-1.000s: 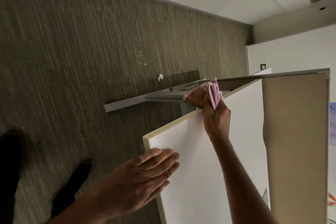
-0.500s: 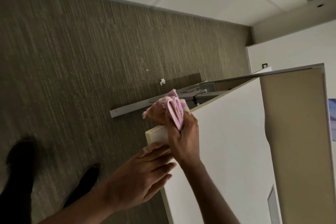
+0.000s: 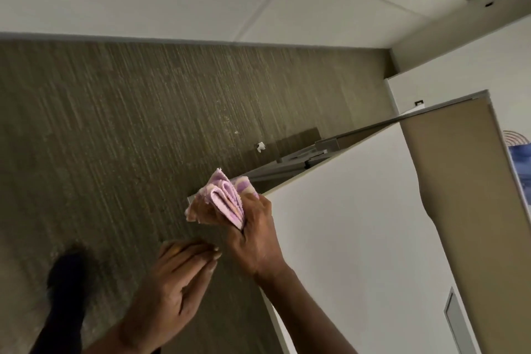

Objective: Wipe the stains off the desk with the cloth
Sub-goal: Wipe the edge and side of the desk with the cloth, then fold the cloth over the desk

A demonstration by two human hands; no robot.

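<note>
Fingers of the right hand [image 3: 253, 238] clutch the folded pink cloth [image 3: 224, 201] at the white worktop [image 3: 359, 238] corner, mid-frame. Left hand [image 3: 175, 290], lower centre, is flat with fingers together, holding nothing, over the carpet [image 3: 129, 138].

I see a cloth [image 3: 227, 201] in pale pink with lilac patches and peach edging. The tabletop [image 3: 359, 238] is plain white with a cream edge, the partition panel [image 3: 459, 181] beside it flat tan. The carpet [image 3: 129, 123] runs olive-brown in fine streaks, and the shoe [image 3: 67, 273] is black.
</note>
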